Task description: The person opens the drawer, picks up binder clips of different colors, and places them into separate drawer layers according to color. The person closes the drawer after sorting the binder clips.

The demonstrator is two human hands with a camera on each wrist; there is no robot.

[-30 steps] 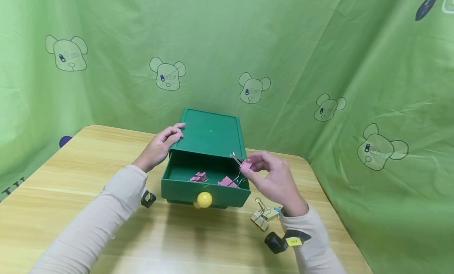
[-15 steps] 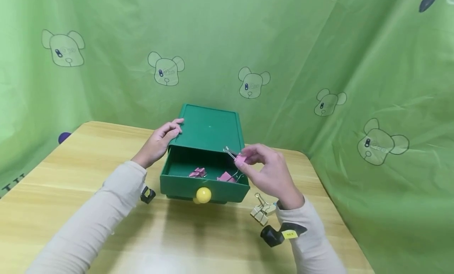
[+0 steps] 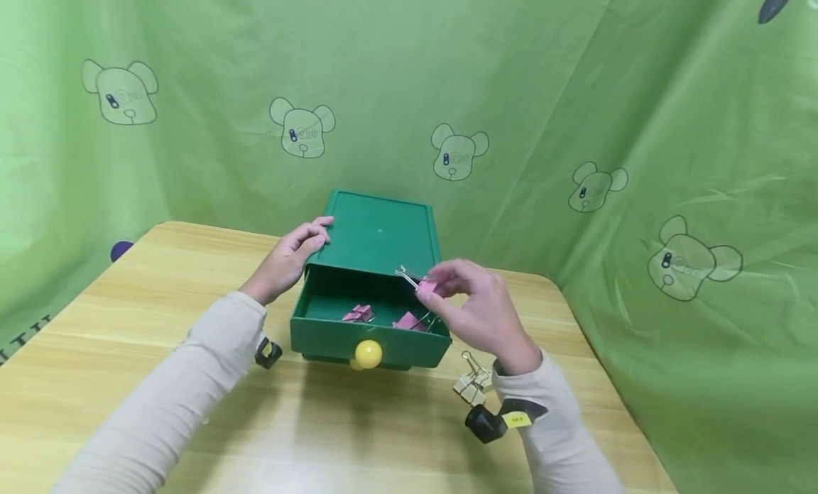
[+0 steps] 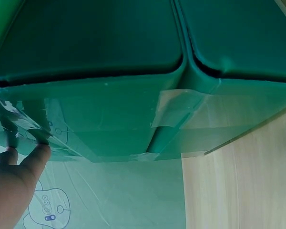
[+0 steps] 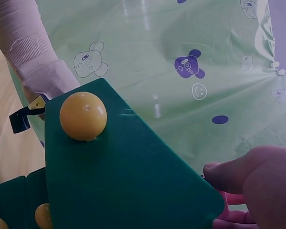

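Note:
A green drawer box (image 3: 383, 228) stands on the table with its top drawer (image 3: 326, 336) pulled out, a round yellow knob (image 3: 368, 354) on the front. My left hand (image 3: 287, 256) rests against the box's left side; in the left wrist view its fingers (image 4: 35, 160) touch the side wall. Between thumb and fingers, my right hand (image 3: 479, 306) pinches a pink binder clip (image 3: 425, 287) over the drawer's right part, the clip's silver handles pointing up and left. Inside the drawer lie other pink binder clips, one at the middle (image 3: 358, 313) and one at the right (image 3: 407, 321).
Pale yellow binder clips (image 3: 471, 387) lie on the wooden table (image 3: 358, 444) right of the box, beside the right wrist. Black wrist cameras sit under both sleeves. Lower drawers with yellow knobs (image 5: 44, 215) show in the right wrist view. A green curtain (image 3: 383, 75) surrounds the table.
My right hand has shifted left with the pink binder clip, further over the drawer. My left hand keeps its place on the box.

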